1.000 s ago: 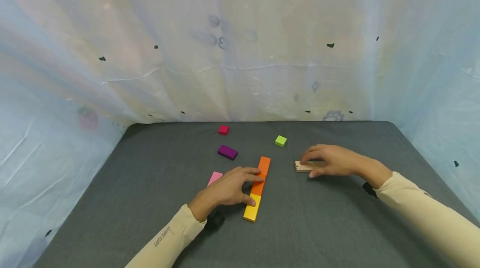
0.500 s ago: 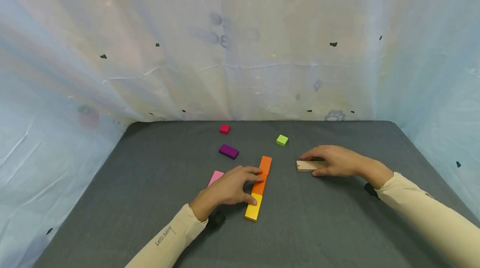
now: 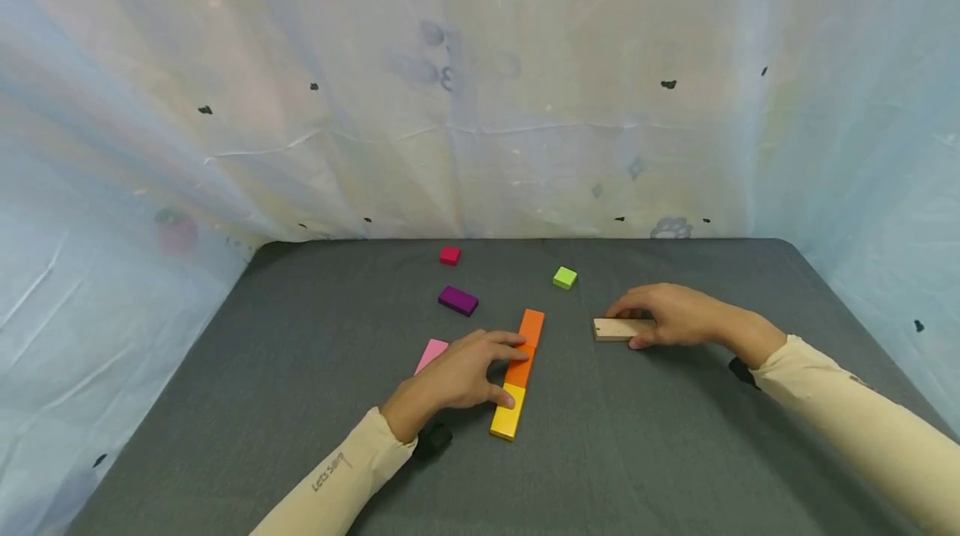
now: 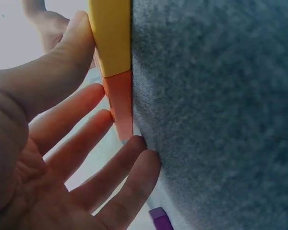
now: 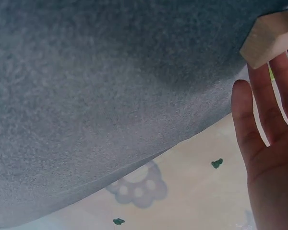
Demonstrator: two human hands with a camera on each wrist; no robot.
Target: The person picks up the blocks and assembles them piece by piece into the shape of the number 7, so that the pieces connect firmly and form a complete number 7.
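My left hand (image 3: 453, 373) rests on a row of blocks in the head view. Its thumb lies on the yellow block (image 3: 507, 421), and two extended fingertips touch the orange blocks (image 3: 520, 375). In the left wrist view, the yellow block (image 4: 111, 40) meets an orange block (image 4: 120, 98) end to end. Right of the row, my right hand (image 3: 682, 315) holds a plain wooden block (image 3: 612, 330) flat on the cloth, thumb on the near side and fingers on the far side. The right wrist view shows one end of this wooden block (image 5: 269, 40); the thumb is hidden there.
A pink block (image 3: 431, 354), partly covered, lies behind my left hand. Farther back are a purple block (image 3: 458, 300), a red block (image 3: 450, 256) and a lime green block (image 3: 565, 278). A dark grey cloth (image 3: 315, 336) covers the table; a pale printed curtain (image 3: 525, 102) hangs behind.
My right fingers have shifted from the top of the wooden block to its far side, and the thumb has drawn slightly right. My left hand stays on the row.
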